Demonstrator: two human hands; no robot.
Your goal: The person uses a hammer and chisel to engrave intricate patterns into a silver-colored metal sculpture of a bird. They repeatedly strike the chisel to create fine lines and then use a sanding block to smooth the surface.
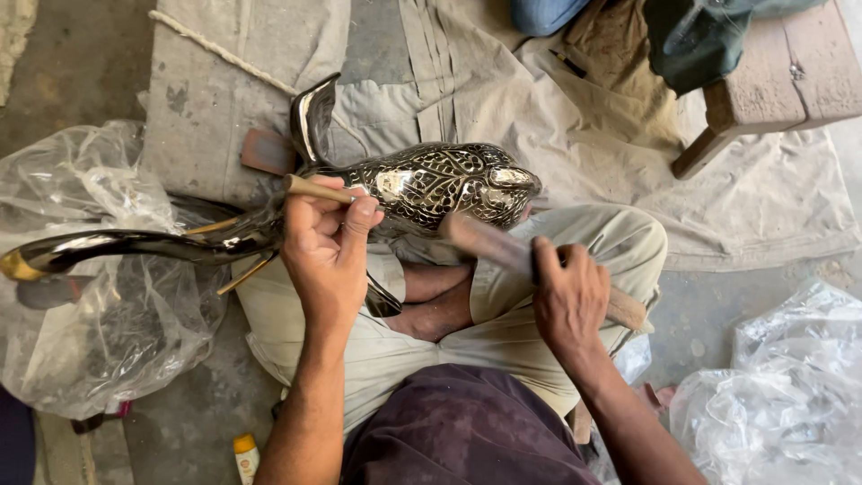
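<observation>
The person sits cross-legged on the floor, with the workpiece resting across the lap.

Right hand (568,301): grip clenched around a wooden mallet (525,260), whose blurred shaft runs toward 10 o'clock from the fist, its butt end projecting at 4 o'clock.

Left hand (325,242): grip pinched on a slim chisel (316,188), its tip set against the workpiece.

Workpiece: a polished metal swan figure (431,184) with an engraved, dark-filled pattern on the body. The long neck (135,247) sweeps toward 9 o'clock, ending in a brass-coloured beak over a clear plastic sheet (81,296). A raised wing (312,117) stands at 12 o'clock from the left hand.

Handling judgement: the figure appears rigid and fairly heavy. The mirror finish is likely slippery and prone to marking. The neck and wing look like the weak points; support is best taken under the body, not at these extremities.

Beyond lie a grey cloth (763,198) and a wooden stool (772,81) at 2 o'clock. More crumpled plastic (781,395) lies at 4 o'clock.
</observation>
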